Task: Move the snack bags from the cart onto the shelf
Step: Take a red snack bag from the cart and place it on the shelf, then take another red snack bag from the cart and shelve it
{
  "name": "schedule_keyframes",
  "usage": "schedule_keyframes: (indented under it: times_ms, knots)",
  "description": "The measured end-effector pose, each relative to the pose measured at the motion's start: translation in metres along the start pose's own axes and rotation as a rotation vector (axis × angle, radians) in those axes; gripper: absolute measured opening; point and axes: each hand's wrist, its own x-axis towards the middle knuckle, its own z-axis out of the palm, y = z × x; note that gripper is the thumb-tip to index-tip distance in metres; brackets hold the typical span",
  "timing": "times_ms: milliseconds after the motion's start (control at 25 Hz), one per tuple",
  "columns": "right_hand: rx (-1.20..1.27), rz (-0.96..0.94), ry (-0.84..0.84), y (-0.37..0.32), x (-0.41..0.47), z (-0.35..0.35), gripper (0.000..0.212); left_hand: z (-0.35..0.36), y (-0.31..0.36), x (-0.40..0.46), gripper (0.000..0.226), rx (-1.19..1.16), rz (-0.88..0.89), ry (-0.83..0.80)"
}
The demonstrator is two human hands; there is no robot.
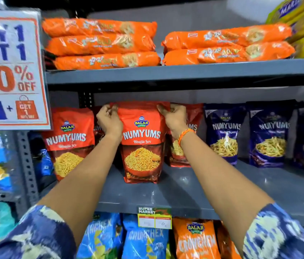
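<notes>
Standing upright on the grey middle shelf [184,189], a red Numyums bag [141,144] is gripped at its top corners, the left hand [109,121] and right hand [174,118] each closed on it, between other red bags [69,139].

Glossy plastic bag [142,144], matt metal shelf [184,193]

Both hands, left [109,121] & right [174,119], grip red snack bag [141,146] upright on shelf [166,193].
</notes>
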Motion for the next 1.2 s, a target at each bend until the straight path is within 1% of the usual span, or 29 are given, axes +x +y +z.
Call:
schedule_keyframes:
  times_ms: [40,80,160,280,360,440,520,600,680,800,1000,1200]
  knots:
    - [-0.014,0.01,0.006,-0.001,0.001,0.003,0.044,-0.001,-0.003,0.004,0.016,-0.012,-0.009,-0.007]
    - [-0.019,0.019,0.002,-0.005,-0.001,0.006,0.038,-0.002,-0.007,0.008,0.016,-0.023,-0.012,-0.013]
    - [-0.01,0.023,-0.019,-0.009,-0.004,0.01,0.026,-0.003,-0.012,0.012,0.005,-0.051,-0.017,-0.049]
    - [-0.012,0.026,-0.045,-0.008,-0.003,0.008,0.023,-0.004,-0.011,0.01,0.004,-0.04,-0.016,-0.077]
    - [-0.01,0.042,-0.081,-0.01,-0.007,0.002,0.022,-0.006,-0.008,0.003,0.022,0.006,-0.014,-0.086]
    - [-0.031,0.052,-0.122,-0.013,-0.013,-0.008,0.028,-0.01,-0.004,-0.01,0.039,0.101,0.011,-0.057]
    - [-0.05,0.032,-0.154,-0.018,-0.023,-0.025,0.041,-0.013,0.002,-0.035,0.05,0.236,0.062,-0.006]
    - [-0.028,0.011,-0.143,-0.023,-0.038,-0.05,0.047,-0.013,0.012,-0.07,0.051,0.273,0.139,0.027]
    - [-0.025,-0.022,-0.096,-0.027,-0.056,-0.087,0.049,-0.008,0.018,-0.109,0.05,0.235,0.194,-0.003]
    - [-0.056,-0.069,-0.007,-0.035,-0.094,-0.153,0.048,0.013,0.01,-0.167,0.048,0.182,0.228,-0.115]
    - [-0.165,-0.082,0.182,-0.043,-0.165,-0.282,0.043,0.07,-0.01,-0.283,0.043,0.07,0.137,-0.406]
    - [-0.388,-0.042,0.416,-0.041,-0.258,-0.419,0.037,0.104,-0.029,-0.422,0.04,0.013,0.046,-0.704]
